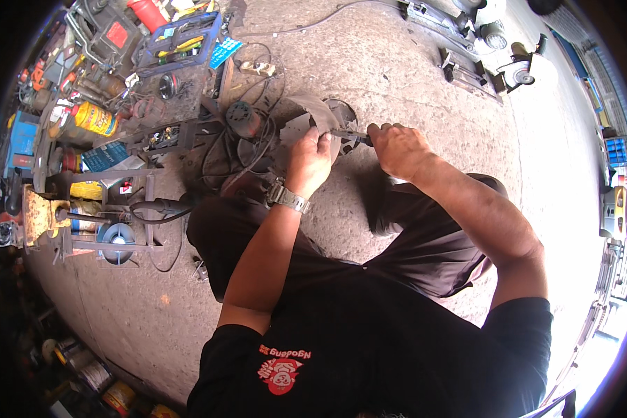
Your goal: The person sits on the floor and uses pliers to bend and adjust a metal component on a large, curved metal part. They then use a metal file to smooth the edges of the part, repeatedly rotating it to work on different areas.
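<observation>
A grey, curved piece of sheet material (315, 110) with a ragged edge stands in front of my knees. My left hand (308, 161), with a metal watch (289, 197) at the wrist, grips its near side between thumb and fingers. From the right, my right hand (400, 150) is closed around the handle of a narrow metal hand tool (350, 134). The tool's tip meets the sheet close to my left fingers; its exact kind is unclear. Just behind lies a dark round frame (342, 110), partly covered by the sheet.
Left of the sheet, a dark motor-like machine (244, 120) sits among tangled cables. A blue toolbox (181, 43), a yellow container (95, 118) and a metal frame (152, 209) crowd the left. A power strip (258, 68) lies ahead; a cut-off machine (517, 72) stands far right.
</observation>
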`<state>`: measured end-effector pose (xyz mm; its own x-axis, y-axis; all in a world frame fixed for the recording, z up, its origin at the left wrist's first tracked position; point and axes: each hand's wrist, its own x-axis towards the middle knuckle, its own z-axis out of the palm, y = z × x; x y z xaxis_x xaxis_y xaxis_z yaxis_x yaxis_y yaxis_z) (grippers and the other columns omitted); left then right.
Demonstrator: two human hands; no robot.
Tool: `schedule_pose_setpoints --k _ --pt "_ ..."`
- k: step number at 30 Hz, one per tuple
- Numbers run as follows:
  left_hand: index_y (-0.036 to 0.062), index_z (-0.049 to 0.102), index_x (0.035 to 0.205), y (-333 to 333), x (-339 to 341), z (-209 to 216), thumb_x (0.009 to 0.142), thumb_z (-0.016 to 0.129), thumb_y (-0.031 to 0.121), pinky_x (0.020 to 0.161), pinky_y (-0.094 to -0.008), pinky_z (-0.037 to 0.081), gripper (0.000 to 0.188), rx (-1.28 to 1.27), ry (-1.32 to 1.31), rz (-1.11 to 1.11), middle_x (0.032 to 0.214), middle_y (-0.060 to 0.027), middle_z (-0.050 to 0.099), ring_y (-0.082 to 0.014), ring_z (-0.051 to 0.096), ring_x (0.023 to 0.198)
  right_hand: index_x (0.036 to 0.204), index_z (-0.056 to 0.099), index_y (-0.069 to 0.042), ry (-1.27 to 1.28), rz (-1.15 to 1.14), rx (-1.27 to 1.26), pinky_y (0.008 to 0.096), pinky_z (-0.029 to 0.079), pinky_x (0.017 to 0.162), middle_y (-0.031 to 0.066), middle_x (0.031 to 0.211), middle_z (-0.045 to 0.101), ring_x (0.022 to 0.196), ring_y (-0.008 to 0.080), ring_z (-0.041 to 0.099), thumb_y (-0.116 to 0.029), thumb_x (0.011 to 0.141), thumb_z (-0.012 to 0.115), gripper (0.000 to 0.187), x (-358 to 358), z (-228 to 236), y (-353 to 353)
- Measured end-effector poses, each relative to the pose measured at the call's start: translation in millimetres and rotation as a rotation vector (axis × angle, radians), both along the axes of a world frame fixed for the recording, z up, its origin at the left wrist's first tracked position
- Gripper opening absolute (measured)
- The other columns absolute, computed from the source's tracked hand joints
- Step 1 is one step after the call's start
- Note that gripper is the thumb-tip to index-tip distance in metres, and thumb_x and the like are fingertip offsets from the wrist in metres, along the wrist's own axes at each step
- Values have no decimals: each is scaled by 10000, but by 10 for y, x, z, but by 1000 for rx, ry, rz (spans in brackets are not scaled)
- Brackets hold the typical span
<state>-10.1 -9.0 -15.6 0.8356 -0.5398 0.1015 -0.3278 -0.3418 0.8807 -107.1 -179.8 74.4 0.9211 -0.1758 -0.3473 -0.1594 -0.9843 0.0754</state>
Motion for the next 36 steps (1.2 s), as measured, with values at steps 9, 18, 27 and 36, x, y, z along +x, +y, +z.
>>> schedule_pose_setpoints --k 9,18,27,36 --pt "-13 575 903 -97 -123 -19 1019 548 237 696 -510 475 277 -73 -5 171 870 -285 636 -485 624 850 1188 604 -24 118 -83 75 452 534 948 225 1144 703 1099 355 684 -135 997 410 294 100 160 103" --pt "24 559 856 -97 -154 -174 977 582 151 563 -531 469 177 -75 -229 55 722 -249 632 -469 630 681 1174 586 15 262 -123 266 453 549 874 223 1047 706 998 368 697 -180 1002 520 268 11 163 56" --pt "26 514 826 24 -118 -70 963 599 114 532 -504 466 183 -156 -321 -143 678 -224 579 -452 609 647 1166 543 -6 511 -892 1464 407 579 607 136 874 658 717 256 690 -308 1032 589 334 -349 -48 -34" --pt "22 526 846 -97 -100 -36 951 598 97 557 -530 476 148 -95 -301 -120 706 -241 604 -462 623 676 1133 600 31 132 -370 608 463 521 912 242 1018 708 1023 425 676 -275 936 648 368 -415 -358 -61"
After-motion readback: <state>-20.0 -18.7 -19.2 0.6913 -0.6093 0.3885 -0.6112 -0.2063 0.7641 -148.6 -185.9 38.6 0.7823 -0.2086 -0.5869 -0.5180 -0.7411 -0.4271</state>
